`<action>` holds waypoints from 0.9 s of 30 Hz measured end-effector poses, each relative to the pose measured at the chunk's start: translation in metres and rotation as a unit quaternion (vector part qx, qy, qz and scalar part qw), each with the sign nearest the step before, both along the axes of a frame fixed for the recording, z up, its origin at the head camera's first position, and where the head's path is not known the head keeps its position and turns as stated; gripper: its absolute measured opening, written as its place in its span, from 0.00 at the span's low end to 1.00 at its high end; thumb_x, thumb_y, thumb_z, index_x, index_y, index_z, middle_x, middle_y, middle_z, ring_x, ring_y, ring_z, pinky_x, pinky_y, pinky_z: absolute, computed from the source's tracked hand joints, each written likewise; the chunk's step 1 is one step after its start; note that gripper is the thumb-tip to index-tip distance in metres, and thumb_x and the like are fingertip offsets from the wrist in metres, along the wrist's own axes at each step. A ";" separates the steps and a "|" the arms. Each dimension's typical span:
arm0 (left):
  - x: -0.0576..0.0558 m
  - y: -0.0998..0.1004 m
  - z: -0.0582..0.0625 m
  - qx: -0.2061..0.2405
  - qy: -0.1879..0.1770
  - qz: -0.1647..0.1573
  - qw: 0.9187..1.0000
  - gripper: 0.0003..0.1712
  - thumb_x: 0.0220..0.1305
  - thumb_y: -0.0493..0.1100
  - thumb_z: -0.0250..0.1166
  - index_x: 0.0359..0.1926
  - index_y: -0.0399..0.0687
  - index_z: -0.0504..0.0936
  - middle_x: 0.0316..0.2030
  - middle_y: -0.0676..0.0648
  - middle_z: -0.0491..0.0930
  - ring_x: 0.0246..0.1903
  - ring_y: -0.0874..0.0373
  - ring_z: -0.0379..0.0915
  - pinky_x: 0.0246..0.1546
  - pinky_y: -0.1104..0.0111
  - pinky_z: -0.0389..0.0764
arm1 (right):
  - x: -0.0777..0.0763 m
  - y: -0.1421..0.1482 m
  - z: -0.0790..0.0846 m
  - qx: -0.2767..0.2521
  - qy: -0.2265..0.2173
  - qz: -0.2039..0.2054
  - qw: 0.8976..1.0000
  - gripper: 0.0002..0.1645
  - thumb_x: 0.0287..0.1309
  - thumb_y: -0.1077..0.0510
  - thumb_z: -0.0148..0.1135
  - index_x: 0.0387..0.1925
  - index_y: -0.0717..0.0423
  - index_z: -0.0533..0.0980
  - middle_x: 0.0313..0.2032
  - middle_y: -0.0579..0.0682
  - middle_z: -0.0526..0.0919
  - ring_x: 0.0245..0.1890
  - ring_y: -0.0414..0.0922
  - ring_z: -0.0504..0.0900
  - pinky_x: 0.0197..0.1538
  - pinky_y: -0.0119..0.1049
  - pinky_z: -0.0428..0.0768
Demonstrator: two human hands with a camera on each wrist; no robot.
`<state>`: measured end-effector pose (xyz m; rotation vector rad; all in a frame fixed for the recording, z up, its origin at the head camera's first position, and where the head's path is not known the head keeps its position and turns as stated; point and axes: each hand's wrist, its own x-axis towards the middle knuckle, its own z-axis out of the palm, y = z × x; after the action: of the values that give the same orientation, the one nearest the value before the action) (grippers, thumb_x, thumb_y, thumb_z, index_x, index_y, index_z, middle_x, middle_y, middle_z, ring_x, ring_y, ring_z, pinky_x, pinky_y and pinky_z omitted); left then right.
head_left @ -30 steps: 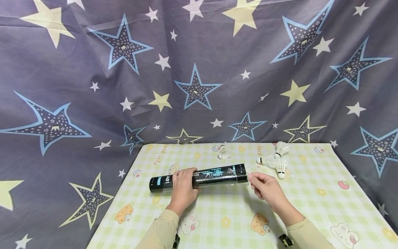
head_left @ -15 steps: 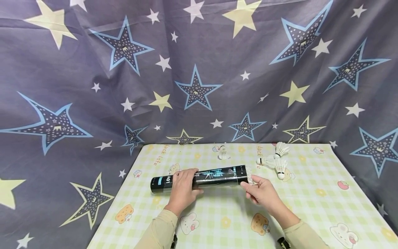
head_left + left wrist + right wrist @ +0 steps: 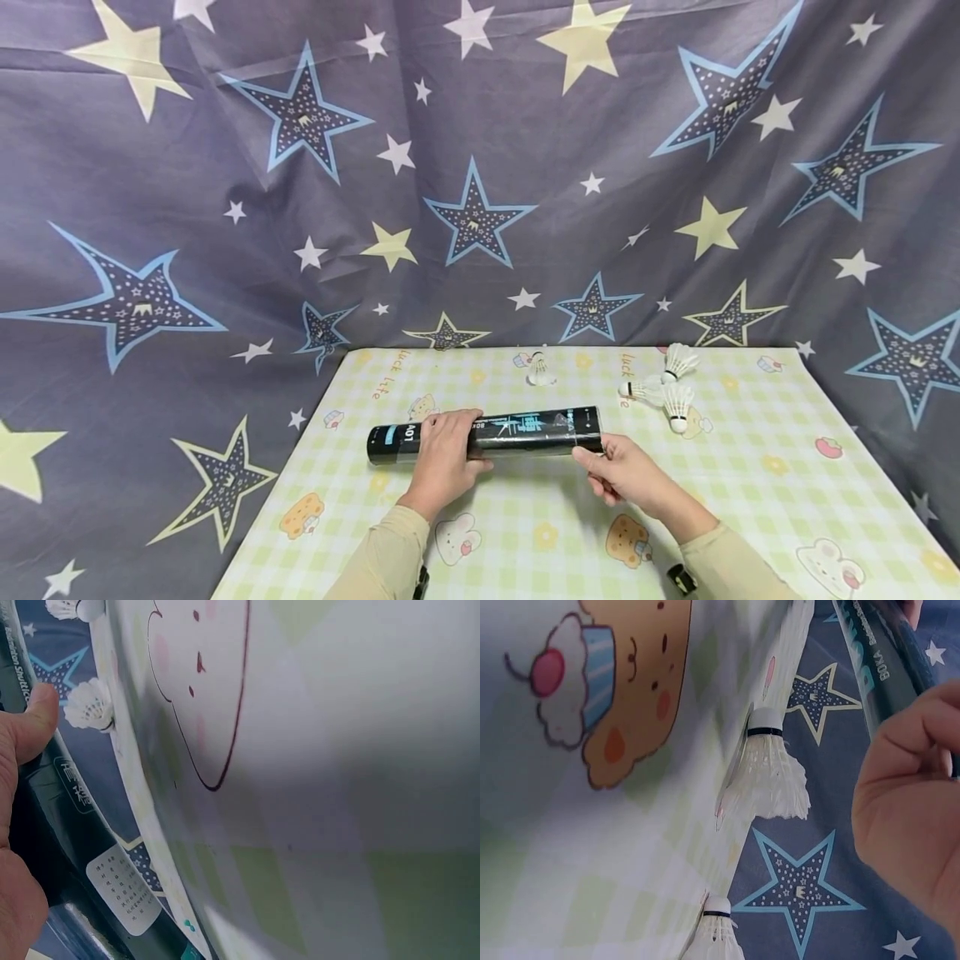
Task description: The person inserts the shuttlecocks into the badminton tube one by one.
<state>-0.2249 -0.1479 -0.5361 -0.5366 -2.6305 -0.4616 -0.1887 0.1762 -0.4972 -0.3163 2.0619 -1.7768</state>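
Note:
A black shuttlecock tube (image 3: 525,431) with blue lettering lies sideways above the table, its printed label also seen in the left wrist view. My left hand (image 3: 446,458) grips it around the left half, fingers over the top and thumb along the near side. My right hand (image 3: 633,479) is at the tube's right end, thumb against the lower edge and fingers curled at the mouth. In the right wrist view these fingers (image 3: 922,735) overlap the tube's end. No feathers show past the mouth, which my fingers partly hide.
One white shuttlecock (image 3: 540,369) stands at the back middle of the table. Three more, including a nearer shuttlecock (image 3: 678,407), lie clustered at the back right. The checked tablecloth (image 3: 750,517) ends against a star-patterned curtain (image 3: 525,125).
White feathers that stuck out of the tube's right end are no longer visible. My right hand moved slightly left and down onto the end, and the tube tipped closer to level.

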 end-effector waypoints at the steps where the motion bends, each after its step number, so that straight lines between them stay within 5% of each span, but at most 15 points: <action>1: 0.000 0.001 0.000 0.001 0.000 -0.003 1.000 0.52 0.45 0.56 0.89 0.70 0.51 0.75 0.64 0.48 0.83 0.64 0.49 0.78 0.71 0.46 0.67 | 0.000 -0.001 -0.001 0.000 -0.001 0.003 1.000 0.24 0.79 0.45 0.60 0.55 0.62 0.76 0.16 0.43 0.77 0.11 0.36 0.71 0.17 0.27 0.64; 10: 0.001 0.003 -0.001 -0.004 -0.001 0.004 1.000 0.52 0.46 0.56 0.89 0.71 0.52 0.75 0.64 0.49 0.83 0.64 0.49 0.77 0.72 0.46 0.67 | -0.001 0.008 -0.003 0.001 0.004 -0.012 1.000 0.27 0.76 0.48 0.64 0.63 0.65 0.75 0.20 0.42 0.82 0.13 0.36 0.72 0.18 0.26 0.64; 14: 0.001 0.004 0.001 0.001 -0.002 0.005 1.000 0.52 0.46 0.55 0.89 0.70 0.51 0.76 0.64 0.48 0.83 0.64 0.49 0.77 0.72 0.46 0.67 | -0.003 0.033 0.000 0.012 0.010 -0.027 0.999 0.36 0.74 0.51 0.66 0.74 0.66 0.69 0.23 0.43 0.84 0.15 0.35 0.73 0.20 0.25 0.67; 18: 0.000 0.005 0.002 0.010 -0.013 0.006 1.000 0.52 0.46 0.54 0.89 0.71 0.51 0.75 0.64 0.47 0.83 0.64 0.48 0.77 0.72 0.46 0.66 | -0.011 0.070 0.005 0.062 0.034 -0.066 0.995 0.36 0.74 0.51 0.67 0.74 0.64 0.69 0.25 0.45 0.85 0.17 0.35 0.74 0.20 0.25 0.69; 24: 0.000 0.005 0.001 0.011 -0.026 0.006 1.000 0.52 0.46 0.54 0.89 0.71 0.51 0.75 0.65 0.48 0.83 0.65 0.48 0.77 0.74 0.46 0.65 | -0.037 0.125 0.009 0.217 0.099 -0.168 0.957 0.38 0.76 0.47 0.64 0.75 0.68 0.67 0.33 0.55 0.90 0.22 0.42 0.81 0.23 0.33 0.75; 27: 0.000 0.006 0.000 0.008 -0.017 0.004 1.000 0.52 0.45 0.55 0.89 0.70 0.51 0.76 0.64 0.48 0.83 0.64 0.48 0.77 0.73 0.46 0.66 | -0.051 0.144 0.011 0.285 0.121 -0.175 0.935 0.42 0.77 0.46 0.63 0.77 0.69 0.63 0.34 0.59 0.90 0.24 0.47 0.83 0.28 0.37 0.76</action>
<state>-0.2253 -0.1423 -0.5364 -0.5169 -2.6570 -0.4931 -0.2401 0.3206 -0.4860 0.0083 2.8391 -1.2578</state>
